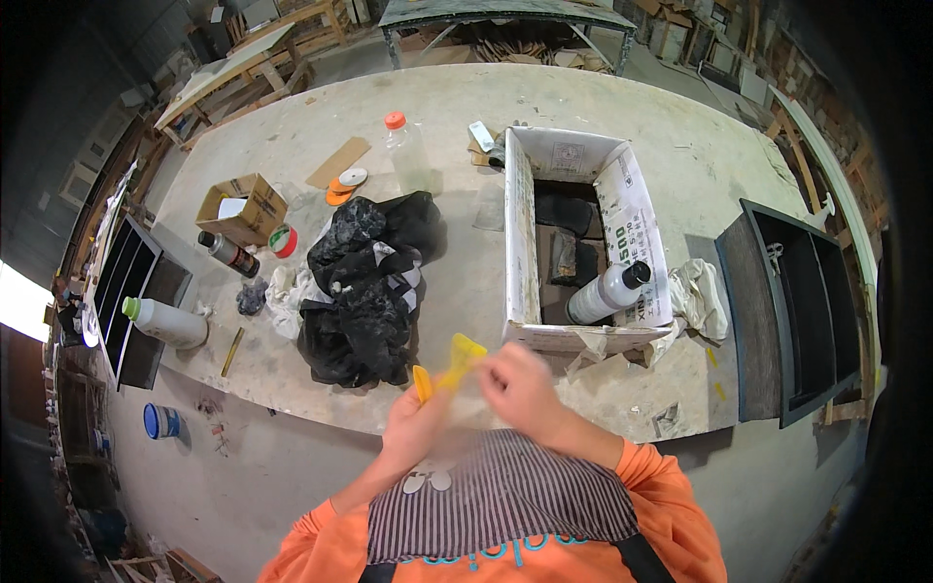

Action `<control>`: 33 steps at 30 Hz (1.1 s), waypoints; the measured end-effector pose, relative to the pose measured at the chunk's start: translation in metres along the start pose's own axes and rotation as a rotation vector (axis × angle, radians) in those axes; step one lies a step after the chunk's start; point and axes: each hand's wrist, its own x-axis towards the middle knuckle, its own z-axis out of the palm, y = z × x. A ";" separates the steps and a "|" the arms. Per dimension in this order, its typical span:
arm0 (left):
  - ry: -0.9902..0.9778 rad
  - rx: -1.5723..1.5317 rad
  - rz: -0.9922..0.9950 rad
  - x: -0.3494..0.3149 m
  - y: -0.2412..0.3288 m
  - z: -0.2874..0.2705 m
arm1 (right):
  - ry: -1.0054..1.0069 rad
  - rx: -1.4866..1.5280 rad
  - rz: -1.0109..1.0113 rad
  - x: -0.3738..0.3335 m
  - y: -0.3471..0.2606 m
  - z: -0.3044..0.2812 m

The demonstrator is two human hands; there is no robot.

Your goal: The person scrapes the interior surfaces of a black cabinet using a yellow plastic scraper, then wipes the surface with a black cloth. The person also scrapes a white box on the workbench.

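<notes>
Just past the near edge of the table (pixel 457 243), my left hand (pixel 416 428) is closed around a yellow plastic scraper (pixel 466 350). Its flared end points up and away from me. A second orange-yellow piece (pixel 422 383) sticks up by my left thumb; whether it belongs to the same tool I cannot tell. My right hand (pixel 523 389) is pinched at the scraper's flared end, and what its fingertips hold, if anything, is hidden. Left of my hands lies a heap of black plastic and cloth (pixel 362 330). To the right stands an open white carton (pixel 588 336).
The carton contains dark blocks (pixel 564 255) and a grey bottle with a black cap (pixel 610 293). Cloth (pixel 698 299) and a dark shelf unit (pixel 768 321) are at right. Leftward stand a green-capped bottle (pixel 170 325), a cardboard box (pixel 243 209) and a spray can (pixel 229 255).
</notes>
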 end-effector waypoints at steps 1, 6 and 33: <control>-0.017 -0.015 -0.002 -0.001 0.000 0.001 | 0.060 -0.039 0.143 0.000 0.000 0.000; -0.035 -0.048 -0.011 -0.002 0.003 0.001 | -0.034 0.034 -0.010 -0.001 0.002 0.000; 0.009 0.185 -0.042 -0.005 -0.002 0.000 | 0.001 -0.033 0.023 0.004 0.009 0.005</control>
